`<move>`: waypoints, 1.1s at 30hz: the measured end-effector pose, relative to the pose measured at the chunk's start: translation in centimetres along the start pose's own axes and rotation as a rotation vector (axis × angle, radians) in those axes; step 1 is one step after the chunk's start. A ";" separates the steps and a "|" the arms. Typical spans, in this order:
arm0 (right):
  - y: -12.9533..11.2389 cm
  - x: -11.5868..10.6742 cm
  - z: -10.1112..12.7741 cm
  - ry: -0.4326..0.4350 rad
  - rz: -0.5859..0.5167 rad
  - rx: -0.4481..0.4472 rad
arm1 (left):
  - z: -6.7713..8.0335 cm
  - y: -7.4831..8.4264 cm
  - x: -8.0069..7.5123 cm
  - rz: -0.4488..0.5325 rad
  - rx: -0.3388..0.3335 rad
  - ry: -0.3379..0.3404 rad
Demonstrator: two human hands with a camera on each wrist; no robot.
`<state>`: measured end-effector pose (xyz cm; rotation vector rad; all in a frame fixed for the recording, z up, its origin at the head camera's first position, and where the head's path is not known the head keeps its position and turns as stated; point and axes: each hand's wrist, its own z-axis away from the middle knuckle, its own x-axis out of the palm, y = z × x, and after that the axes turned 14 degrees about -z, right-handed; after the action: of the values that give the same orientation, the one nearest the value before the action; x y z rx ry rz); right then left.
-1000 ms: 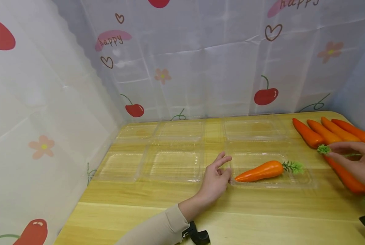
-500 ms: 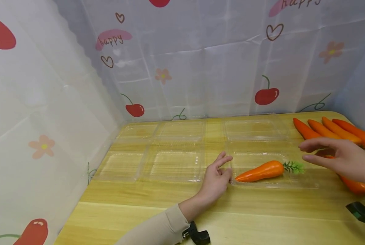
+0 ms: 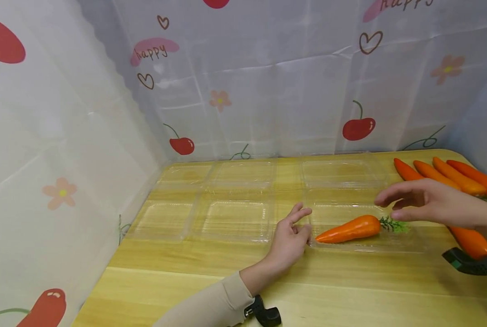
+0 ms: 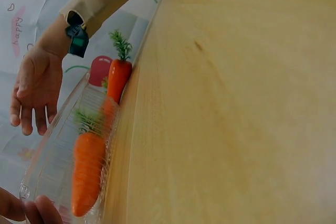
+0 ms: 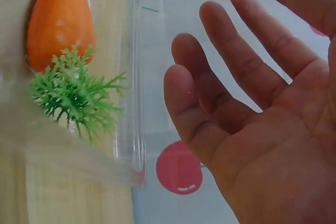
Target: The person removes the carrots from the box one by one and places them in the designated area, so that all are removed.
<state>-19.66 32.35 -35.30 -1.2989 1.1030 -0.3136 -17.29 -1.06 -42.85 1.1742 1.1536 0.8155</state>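
An orange carrot (image 3: 347, 228) with a green leafy top lies in a clear plastic tray (image 3: 411, 245) at the table's front right. My left hand (image 3: 300, 225) rests on the table with relaxed fingers, its thumb touching the tray's left end; its fingertips (image 4: 37, 209) show by the tray (image 4: 58, 150) in the left wrist view. My right hand (image 3: 390, 207) hovers open and empty just above the carrot's leafy end. In the right wrist view its bare palm (image 5: 252, 103) is beside the green top (image 5: 79, 95).
Several loose carrots (image 3: 452, 175) lie at the back right, one more (image 3: 470, 240) under my right wrist. Several empty clear trays (image 3: 231, 218) cover the left and back of the wooden table (image 3: 350, 281). Printed plastic sheeting (image 3: 268, 91) walls the left and far sides.
My right hand has moved left from the loose carrots to above the tray's carrot, holding nothing. The left hand and the carrot have stayed put.
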 end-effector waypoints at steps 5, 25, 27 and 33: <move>0.6 -0.6 -1.5 -0.121 -0.122 -0.013 | 0.0 0.1 -0.1 -0.004 -0.003 0.004; 3.0 0.6 -5.8 -0.346 -0.235 0.008 | 0.1 -0.2 0.1 0.007 0.014 -0.005; 3.2 0.7 -6.0 -0.369 -0.236 -0.001 | 0.1 -0.2 0.0 0.010 0.017 -0.004; 3.6 1.1 -6.5 -0.404 -0.170 0.047 | 0.1 -0.2 0.0 0.017 0.019 -0.005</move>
<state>-25.54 28.72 -38.21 -1.3442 0.6433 -0.1893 -17.20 -1.09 -43.03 1.2022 1.1512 0.8156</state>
